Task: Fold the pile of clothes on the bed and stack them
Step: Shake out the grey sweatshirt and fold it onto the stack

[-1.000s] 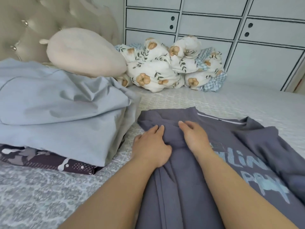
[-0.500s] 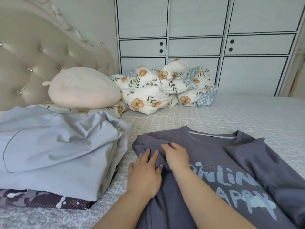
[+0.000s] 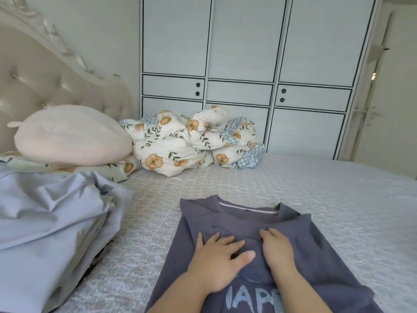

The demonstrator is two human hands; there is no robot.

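pressing down — both hands [image 3: 246,258] flat on t-shirt [image 3: 316,251]

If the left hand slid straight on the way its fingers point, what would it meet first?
Likely the folded-over sleeve ridge of the grey T-shirt just ahead of the left hand, then the collar; depth is hard to judge.

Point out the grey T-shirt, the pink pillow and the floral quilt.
T-shirt [image 3: 334,263]: head view, right side panel.
Pillow [image 3: 72,136]: head view, middle of its top.
Quilt [image 3: 171,152]: head view, front bulge.
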